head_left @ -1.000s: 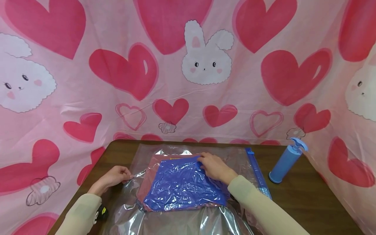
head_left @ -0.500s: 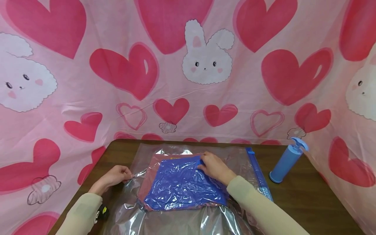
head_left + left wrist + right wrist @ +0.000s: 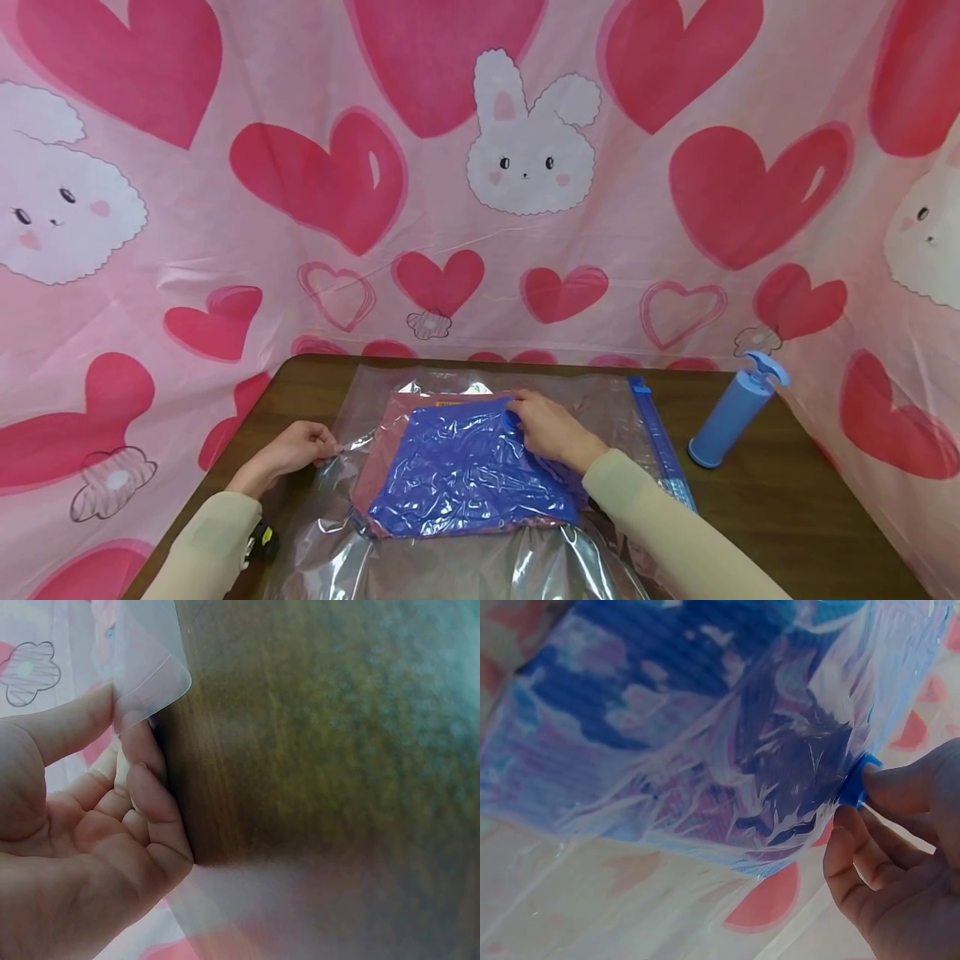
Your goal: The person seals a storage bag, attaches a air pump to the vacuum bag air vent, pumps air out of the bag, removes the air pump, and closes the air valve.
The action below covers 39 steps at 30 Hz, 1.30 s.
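A large clear vacuum storage bag [image 3: 442, 571] lies flat over the table. Inside it is a folded blue fabric item [image 3: 465, 475], with pink fabric [image 3: 377, 458] showing around its edges. My left hand [image 3: 296, 450] pinches the bag's left edge between thumb and forefinger; in the left wrist view a rounded clear corner [image 3: 157, 671] sticks out from the pinch. Over the upper right of the blue fabric, my right hand [image 3: 551, 427] grips a small round blue valve cap [image 3: 859, 780] on the bag, thumb on one side and fingers on the other.
On the right of the table stands a blue hand pump [image 3: 727, 421] with a curved handle. A blue zip strip [image 3: 660, 442] runs down the bag's right side. Behind the dark wooden table [image 3: 757, 517] hangs a pink cloth [image 3: 525, 242] printed with hearts and rabbits.
The right hand's fingers have shifted slightly around the valve cap, and more of its blue round shape shows below them. The left hand keeps its pinch in the same place.
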Each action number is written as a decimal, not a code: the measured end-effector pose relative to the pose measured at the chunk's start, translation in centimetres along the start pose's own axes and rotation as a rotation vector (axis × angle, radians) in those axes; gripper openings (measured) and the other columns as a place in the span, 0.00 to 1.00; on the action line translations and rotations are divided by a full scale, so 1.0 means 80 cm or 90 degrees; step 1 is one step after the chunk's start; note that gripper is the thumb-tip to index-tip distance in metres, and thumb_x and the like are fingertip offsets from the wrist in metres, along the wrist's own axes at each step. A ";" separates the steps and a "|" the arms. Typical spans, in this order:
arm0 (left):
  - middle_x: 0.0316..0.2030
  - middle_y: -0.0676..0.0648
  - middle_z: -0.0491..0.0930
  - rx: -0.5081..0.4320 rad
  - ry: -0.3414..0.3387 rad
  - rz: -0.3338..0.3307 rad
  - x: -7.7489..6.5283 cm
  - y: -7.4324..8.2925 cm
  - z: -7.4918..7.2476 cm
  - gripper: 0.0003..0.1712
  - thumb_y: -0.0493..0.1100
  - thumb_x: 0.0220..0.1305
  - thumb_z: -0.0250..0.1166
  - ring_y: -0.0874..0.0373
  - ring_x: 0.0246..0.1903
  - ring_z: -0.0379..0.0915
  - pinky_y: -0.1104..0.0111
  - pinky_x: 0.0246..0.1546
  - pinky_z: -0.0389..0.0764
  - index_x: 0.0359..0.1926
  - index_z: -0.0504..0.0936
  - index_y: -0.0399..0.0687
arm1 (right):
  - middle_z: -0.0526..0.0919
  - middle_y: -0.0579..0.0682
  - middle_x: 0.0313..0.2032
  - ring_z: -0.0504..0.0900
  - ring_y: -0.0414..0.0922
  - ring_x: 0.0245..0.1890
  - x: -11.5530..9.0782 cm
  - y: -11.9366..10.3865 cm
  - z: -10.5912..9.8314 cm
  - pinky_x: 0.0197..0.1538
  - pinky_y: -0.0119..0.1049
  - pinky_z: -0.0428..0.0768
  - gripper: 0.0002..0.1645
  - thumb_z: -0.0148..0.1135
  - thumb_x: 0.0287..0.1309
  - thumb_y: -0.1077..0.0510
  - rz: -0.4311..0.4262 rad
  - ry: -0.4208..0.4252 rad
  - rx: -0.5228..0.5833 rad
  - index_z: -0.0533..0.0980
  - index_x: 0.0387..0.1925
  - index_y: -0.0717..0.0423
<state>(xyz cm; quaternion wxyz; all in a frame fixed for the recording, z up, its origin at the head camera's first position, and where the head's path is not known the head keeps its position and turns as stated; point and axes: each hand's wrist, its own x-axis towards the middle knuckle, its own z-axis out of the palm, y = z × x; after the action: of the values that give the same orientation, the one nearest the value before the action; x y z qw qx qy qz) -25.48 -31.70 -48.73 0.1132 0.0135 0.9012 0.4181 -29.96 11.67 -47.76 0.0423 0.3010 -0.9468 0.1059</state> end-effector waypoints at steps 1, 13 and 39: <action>0.30 0.45 0.78 0.001 -0.002 0.002 0.000 0.000 0.000 0.09 0.39 0.72 0.68 0.51 0.33 0.75 0.60 0.39 0.78 0.36 0.83 0.36 | 0.82 0.61 0.57 0.82 0.57 0.58 0.000 0.001 0.000 0.62 0.52 0.79 0.20 0.72 0.63 0.65 -0.007 0.009 0.002 0.83 0.56 0.64; 0.30 0.45 0.78 -0.001 -0.003 0.008 0.000 -0.001 0.000 0.09 0.39 0.71 0.68 0.51 0.32 0.75 0.60 0.39 0.79 0.36 0.83 0.36 | 0.85 0.61 0.45 0.86 0.56 0.46 0.002 0.003 0.006 0.56 0.52 0.83 0.16 0.76 0.63 0.59 0.019 0.071 0.046 0.84 0.45 0.67; 0.30 0.46 0.78 0.013 0.005 -0.012 -0.002 0.001 0.000 0.09 0.41 0.72 0.68 0.51 0.33 0.74 0.55 0.42 0.78 0.37 0.83 0.37 | 0.84 0.61 0.55 0.83 0.57 0.56 -0.004 0.009 0.001 0.59 0.53 0.81 0.20 0.72 0.66 0.61 0.018 0.019 0.009 0.84 0.57 0.64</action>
<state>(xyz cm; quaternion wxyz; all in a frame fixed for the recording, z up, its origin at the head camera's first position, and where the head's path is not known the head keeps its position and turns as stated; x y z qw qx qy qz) -25.34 -31.64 -48.65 0.1133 0.0045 0.9059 0.4079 -30.11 12.37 -48.00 0.0525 0.2863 -0.9494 0.1178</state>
